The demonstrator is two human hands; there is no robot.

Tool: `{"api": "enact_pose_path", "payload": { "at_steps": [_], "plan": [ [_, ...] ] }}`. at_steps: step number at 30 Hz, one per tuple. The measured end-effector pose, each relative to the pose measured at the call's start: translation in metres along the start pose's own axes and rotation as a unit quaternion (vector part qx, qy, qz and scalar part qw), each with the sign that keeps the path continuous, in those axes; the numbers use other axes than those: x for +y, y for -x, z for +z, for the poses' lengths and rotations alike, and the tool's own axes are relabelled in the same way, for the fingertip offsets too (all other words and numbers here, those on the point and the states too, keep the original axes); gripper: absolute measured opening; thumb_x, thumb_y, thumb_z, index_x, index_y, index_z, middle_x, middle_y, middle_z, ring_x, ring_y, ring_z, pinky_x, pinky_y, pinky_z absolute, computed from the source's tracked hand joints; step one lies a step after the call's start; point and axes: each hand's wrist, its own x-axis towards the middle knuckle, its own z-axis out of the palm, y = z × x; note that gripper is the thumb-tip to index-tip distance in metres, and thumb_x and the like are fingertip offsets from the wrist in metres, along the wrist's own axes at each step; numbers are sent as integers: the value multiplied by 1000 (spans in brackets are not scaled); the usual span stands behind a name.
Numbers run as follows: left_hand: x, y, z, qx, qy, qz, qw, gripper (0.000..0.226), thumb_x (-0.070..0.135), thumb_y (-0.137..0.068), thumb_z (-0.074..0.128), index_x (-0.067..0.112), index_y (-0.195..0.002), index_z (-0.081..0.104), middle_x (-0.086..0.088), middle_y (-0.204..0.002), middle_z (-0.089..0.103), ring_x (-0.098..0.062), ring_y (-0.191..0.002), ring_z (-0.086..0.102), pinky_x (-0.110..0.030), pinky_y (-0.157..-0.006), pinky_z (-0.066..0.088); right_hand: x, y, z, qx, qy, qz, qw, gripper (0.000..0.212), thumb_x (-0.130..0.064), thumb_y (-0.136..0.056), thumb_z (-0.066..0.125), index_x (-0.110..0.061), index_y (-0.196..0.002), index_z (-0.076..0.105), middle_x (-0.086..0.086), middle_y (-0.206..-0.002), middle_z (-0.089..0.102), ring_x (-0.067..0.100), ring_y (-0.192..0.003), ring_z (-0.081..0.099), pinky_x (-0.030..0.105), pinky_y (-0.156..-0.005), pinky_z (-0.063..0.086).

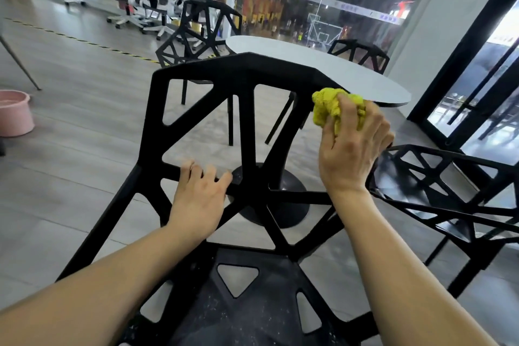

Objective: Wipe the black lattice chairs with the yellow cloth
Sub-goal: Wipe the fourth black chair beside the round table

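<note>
Right hand [354, 146]: grips bunched yellow cloth [337, 109] against black lattice chair [247, 109] backrest edge.
Left hand [200, 194]: fingers curled over a strut, steadying.
Risk: hard wiping may tip the chair.

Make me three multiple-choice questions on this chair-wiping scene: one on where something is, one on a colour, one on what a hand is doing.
1. Where is the pink basin?
A. On the white table
B. On the floor at left
C. On a chair seat

2. What colour is the cloth?
A. Yellow
B. Blue
C. White

3. What is the left hand doing?
A. Hanging free
B. Holding the cloth
C. Gripping a bar of the chair back

Answers: 1 B, it stands on the floor planks. 2 A, bunched yellow in the right hand. 3 C, fingers curl over the bar.
</note>
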Motion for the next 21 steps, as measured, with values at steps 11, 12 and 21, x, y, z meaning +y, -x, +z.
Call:
{"api": "enact_pose_path", "payload": {
  "at_steps": [11, 12, 21],
  "plan": [
    [2, -2, 4, -12, 16, 1, 1000, 31, 20, -93, 48, 25, -123, 48, -3, -103, 55, -34, -108, 47, -48, -117, 15, -62, -44, 29, -107, -47, -83, 990, 38, -34, -101, 42, -24, -132, 61, 14, -136, 53, 32, -126, 45, 43, -103, 35],
    [0, -1, 5, -9, 16, 5, 1000, 30, 21, -94, 47, 25, -123, 48, -2, -102, 55, -34, -108, 47, -47, -117, 16, -69, -35, 31, -106, -78, -126, 983, 34, -30, -100, 47, -22, -129, 64, 16, -134, 55, 33, -126, 43, 44, -102, 37],
    [-19, 5, -4, -10, 16, 83, 996, 43, 21, -95, 42, 14, -137, 44, -6, -125, 54, -33, -123, 46, -44, -123, 6, -68, 109, 10, -179, -50, -178, 966, 35, -13, -89, 59, -12, -123, 66, 24, -113, 59, 38, -86, 53, 49, -74, 47]
  ]
}}
